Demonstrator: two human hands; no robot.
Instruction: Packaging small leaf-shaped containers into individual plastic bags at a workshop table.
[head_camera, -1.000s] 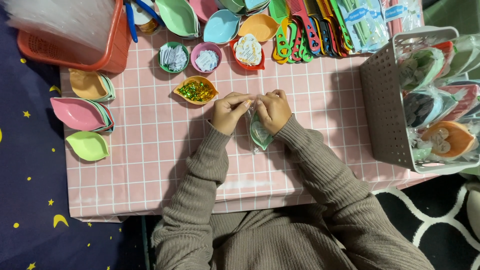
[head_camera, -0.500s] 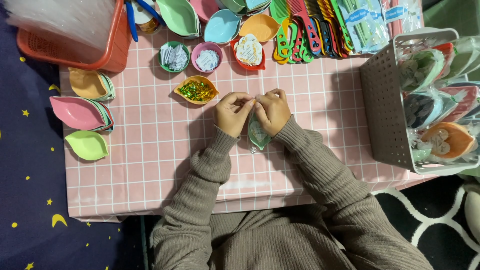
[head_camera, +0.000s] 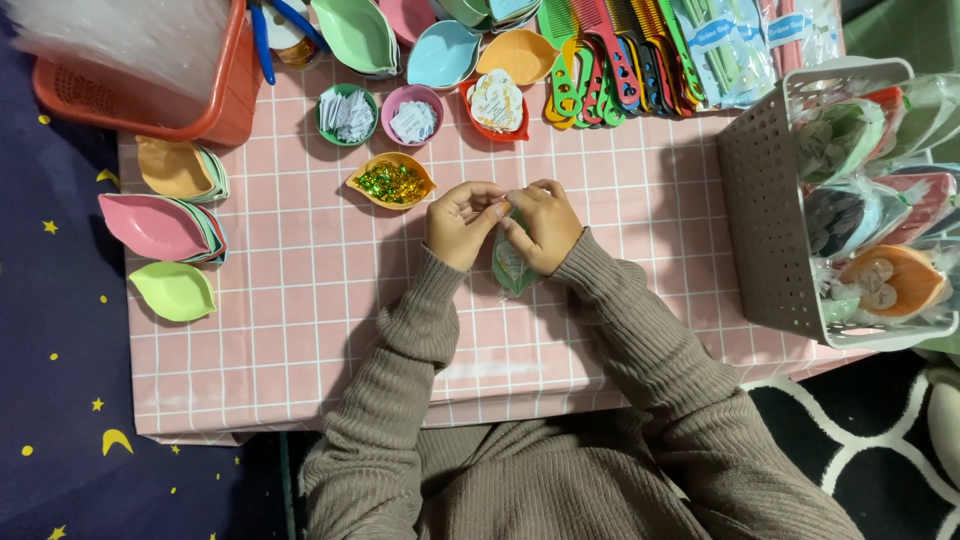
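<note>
While both pinch its top, left hand (head_camera: 462, 222) and right hand (head_camera: 543, 225) hold a green packet (head_camera: 512, 268).

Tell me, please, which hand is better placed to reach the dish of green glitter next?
Probably the left hand: it sits just beside the glitter dish, while the right hand is farther off and grips the clear packet.

I'm at a home craft-packing spot. My counter (head_camera: 300, 330) wears a pink grid cloth, with leaf-shaped dishes (head_camera: 160, 225) left of it, a grey basket (head_camera: 765, 230) of wrapped sets right, and a starry rug (head_camera: 60, 400) beneath.
</note>
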